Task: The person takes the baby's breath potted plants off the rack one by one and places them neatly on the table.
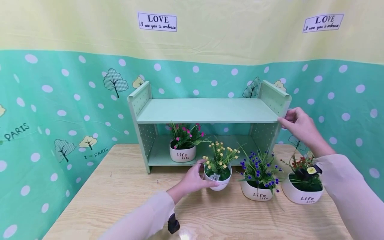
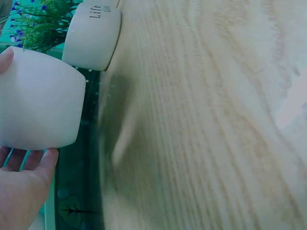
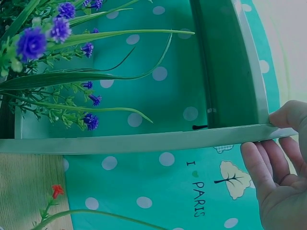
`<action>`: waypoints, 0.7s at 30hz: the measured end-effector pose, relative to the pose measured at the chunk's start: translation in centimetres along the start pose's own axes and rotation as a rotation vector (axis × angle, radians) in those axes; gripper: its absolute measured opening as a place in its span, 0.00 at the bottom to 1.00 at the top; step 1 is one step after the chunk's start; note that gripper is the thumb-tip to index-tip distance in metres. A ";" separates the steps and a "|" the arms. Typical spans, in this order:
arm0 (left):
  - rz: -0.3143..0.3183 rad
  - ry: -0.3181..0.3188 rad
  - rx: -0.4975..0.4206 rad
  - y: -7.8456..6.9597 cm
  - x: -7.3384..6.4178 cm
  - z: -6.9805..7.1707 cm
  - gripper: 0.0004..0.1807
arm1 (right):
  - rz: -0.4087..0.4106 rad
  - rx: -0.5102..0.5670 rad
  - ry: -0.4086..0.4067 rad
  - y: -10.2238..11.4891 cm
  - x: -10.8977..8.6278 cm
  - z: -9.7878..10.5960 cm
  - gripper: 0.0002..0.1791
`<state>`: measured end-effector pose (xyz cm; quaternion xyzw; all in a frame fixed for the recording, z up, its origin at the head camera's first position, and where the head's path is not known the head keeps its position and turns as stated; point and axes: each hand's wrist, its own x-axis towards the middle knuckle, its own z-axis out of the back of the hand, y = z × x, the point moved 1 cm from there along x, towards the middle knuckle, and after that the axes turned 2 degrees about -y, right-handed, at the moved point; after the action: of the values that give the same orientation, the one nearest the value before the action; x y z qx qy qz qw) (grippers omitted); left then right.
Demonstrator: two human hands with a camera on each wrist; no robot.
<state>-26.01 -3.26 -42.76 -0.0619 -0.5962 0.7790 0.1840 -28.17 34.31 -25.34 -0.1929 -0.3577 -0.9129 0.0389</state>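
Note:
My left hand (image 1: 196, 180) grips a white pot of yellow flowers (image 1: 220, 163), lifted and slightly tilted in front of the green shelf's lower board. In the left wrist view the thumb and fingers wrap the sides of that pot (image 2: 41, 100). My right hand (image 1: 300, 128) pinches the right side panel of the green shelf (image 1: 207, 110), thumb in front and fingers outside, as the right wrist view shows at the panel edge (image 3: 192, 137). On the lower board, toward the left, stands a white pot of pink flowers (image 1: 183, 154).
A pot of blue-purple flowers (image 1: 258, 192) stands on the wooden table (image 1: 120, 206), right of the held pot. Farther right, partly behind the right sleeve, is a pot of red flowers (image 1: 303, 196). A patterned curtain (image 1: 75, 100) hangs behind the shelf.

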 end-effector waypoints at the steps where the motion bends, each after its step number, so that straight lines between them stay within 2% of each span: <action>1: 0.006 0.003 -0.002 0.1 -0.1 -0.1 0.54 | 0.000 0.002 0.000 0.0 0.0 0.0 0.34; 8: 0.019 0.016 0.004 0.7 -0.2 -0.4 0.56 | 0.001 0.010 -0.006 -0.1 0.1 0.0 0.34; 12: 0.050 0.015 0.009 1.1 -0.4 -0.6 0.57 | -0.001 0.010 -0.001 -0.1 0.1 0.0 0.34; 21: 0.028 0.019 0.011 2.2 -0.3 -0.9 0.55 | -0.005 0.015 0.000 -0.1 0.0 -0.1 0.35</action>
<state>-25.89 -3.00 -45.14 -0.0768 -0.5892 0.7842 0.1790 -28.22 34.32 -25.48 -0.1918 -0.3651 -0.9102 0.0379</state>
